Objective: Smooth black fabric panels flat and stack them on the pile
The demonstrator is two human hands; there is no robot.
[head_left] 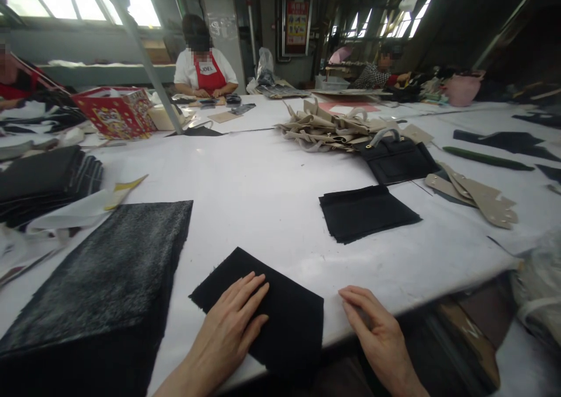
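Note:
My left hand [239, 318] lies flat, fingers stretched out, on a piece of black fabric [289, 309] at the front edge of the white table. The near end of that fabric reaches over the edge. Just right of it is my right hand [377, 330], loosely curved with a gap between thumb and fingers, and no object shows in it. Beyond my hands sits a small stack of black fabric pieces [368, 213]. To the left, a larger stack of dark fabric sheets [105, 274] runs down to the table's near edge.
A black bag piece with a handle [397, 157] lies by a heap of beige pieces [328, 125]. Beige straps [477, 195] and a long green cucumber-like object [488, 158] are at right. A slanting pole [144, 58] stands left. Co-workers sit across the white table [245, 175].

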